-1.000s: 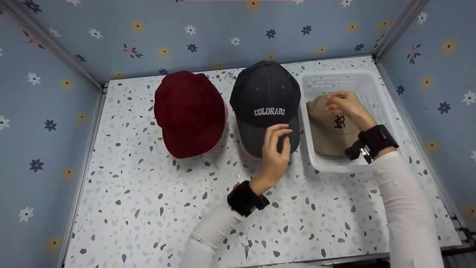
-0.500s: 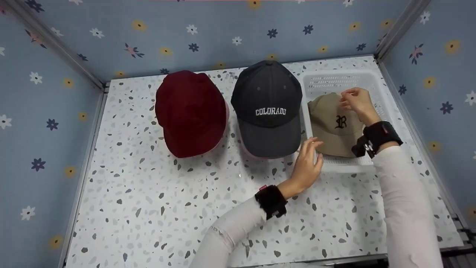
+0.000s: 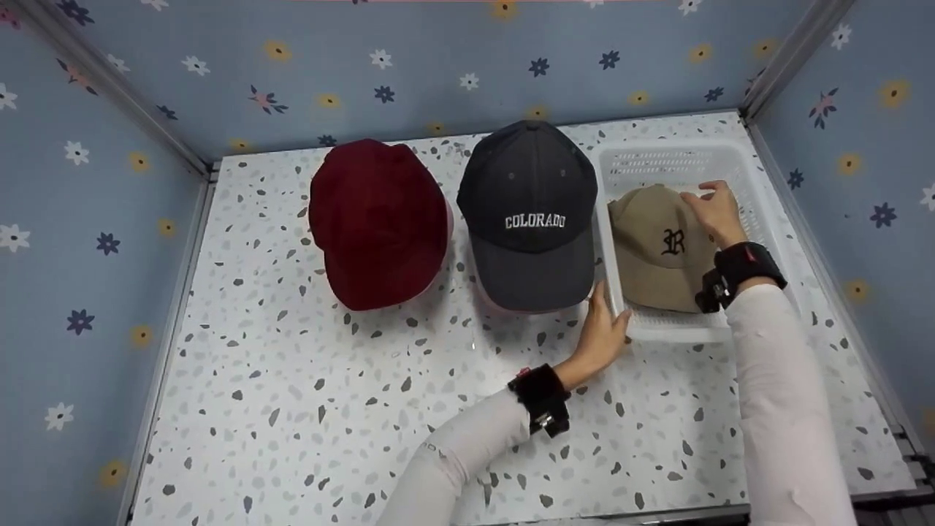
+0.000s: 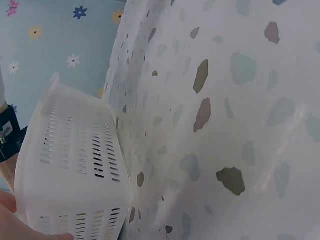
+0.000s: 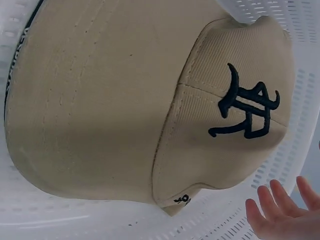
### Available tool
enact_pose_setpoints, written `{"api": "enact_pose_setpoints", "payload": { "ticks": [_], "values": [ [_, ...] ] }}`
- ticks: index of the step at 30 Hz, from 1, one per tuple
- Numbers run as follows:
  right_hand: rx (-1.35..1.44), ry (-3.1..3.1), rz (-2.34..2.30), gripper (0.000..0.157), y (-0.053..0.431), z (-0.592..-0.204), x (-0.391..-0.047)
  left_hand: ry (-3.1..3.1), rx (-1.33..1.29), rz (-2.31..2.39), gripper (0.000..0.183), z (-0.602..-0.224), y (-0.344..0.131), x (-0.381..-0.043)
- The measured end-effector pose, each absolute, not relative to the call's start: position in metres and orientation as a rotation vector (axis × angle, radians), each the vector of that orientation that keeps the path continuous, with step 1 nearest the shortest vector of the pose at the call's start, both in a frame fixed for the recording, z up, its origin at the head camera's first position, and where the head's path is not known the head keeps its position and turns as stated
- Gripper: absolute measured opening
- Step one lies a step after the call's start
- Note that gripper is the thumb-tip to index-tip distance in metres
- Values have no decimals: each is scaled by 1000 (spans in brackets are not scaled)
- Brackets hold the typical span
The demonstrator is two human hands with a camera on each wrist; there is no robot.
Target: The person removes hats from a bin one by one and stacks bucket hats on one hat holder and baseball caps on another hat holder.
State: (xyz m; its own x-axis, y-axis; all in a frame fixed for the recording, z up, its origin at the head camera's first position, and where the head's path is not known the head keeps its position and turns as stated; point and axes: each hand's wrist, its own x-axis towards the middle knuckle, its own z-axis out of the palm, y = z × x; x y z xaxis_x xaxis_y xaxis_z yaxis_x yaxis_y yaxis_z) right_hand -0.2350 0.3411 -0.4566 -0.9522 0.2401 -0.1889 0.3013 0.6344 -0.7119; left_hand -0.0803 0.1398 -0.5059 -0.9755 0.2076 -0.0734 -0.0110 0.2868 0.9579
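Observation:
A white perforated plastic basket (image 3: 676,334) stands at the right of the table, with a beige baseball cap (image 3: 650,241) lying in it, brim towards the front. Black letter embroidery shows on the cap's crown in the right wrist view. My left hand (image 3: 600,337) touches the basket's front left corner, fingers along the left side and thumb at the front. The left wrist view shows part of that hand against the basket's outer wall. Over the right side of the beige cap is my right hand (image 3: 719,215); the right wrist view shows its fingers (image 5: 274,202) spread, holding nothing.
Left of the basket, close to its wall, sits a dark grey cap (image 3: 529,193) lettered COLORADO. A dark red cap (image 3: 380,219) sits farther left. Flowered blue panels (image 3: 467,66) enclose the back and sides of the speckled white table (image 3: 314,424).
My left hand has moved right, from over the dark grey cap's brim to the basket's front left corner. My right hand has shifted right over the beige cap.

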Motion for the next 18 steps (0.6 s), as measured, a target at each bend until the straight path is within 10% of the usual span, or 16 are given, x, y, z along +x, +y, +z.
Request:
{"api": "enact_pose_setpoints", "payload": {
  "ticks": [18],
  "values": [
    [359,2493,-1207,94,359,-479,-233,1836,-85,2103,32,-512,143,-85]
  ]
}}
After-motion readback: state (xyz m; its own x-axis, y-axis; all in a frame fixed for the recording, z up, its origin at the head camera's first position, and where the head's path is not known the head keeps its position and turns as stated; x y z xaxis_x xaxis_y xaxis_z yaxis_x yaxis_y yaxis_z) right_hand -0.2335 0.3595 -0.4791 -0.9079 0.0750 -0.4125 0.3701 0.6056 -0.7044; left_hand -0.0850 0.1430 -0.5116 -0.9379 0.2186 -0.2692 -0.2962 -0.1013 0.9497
